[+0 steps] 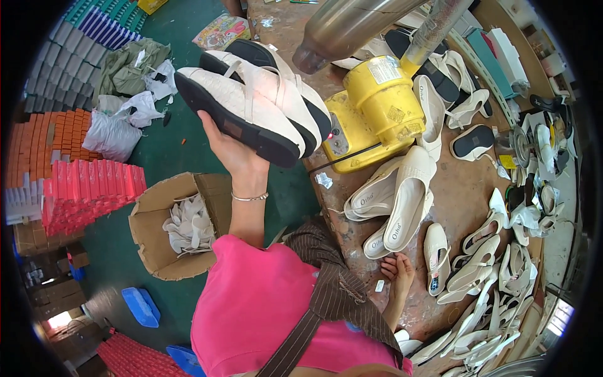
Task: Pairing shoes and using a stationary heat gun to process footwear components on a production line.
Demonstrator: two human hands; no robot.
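Observation:
My left hand (235,147), a bracelet at its wrist, is closed under a stack of cream flat shoes (251,103) with black soles. It holds them up off the table, beside a yellow machine (377,113). Resting low on the workbench is my right hand (399,269), its fingers slightly curled and apart with nothing seen in them. Just above its fingertips lie several cream shoes (408,195), insides facing up; I cannot tell whether the fingers touch them. A single cream shoe (436,257) lies to the right of that hand.
Many cream shoes (483,270) crowd the bench's right side. A metal duct (352,28) hangs over the machine. On the green floor at left stand a cardboard box (151,245) of white pieces, pink stacks (88,191), white bags (113,135) and a blue tray (141,306).

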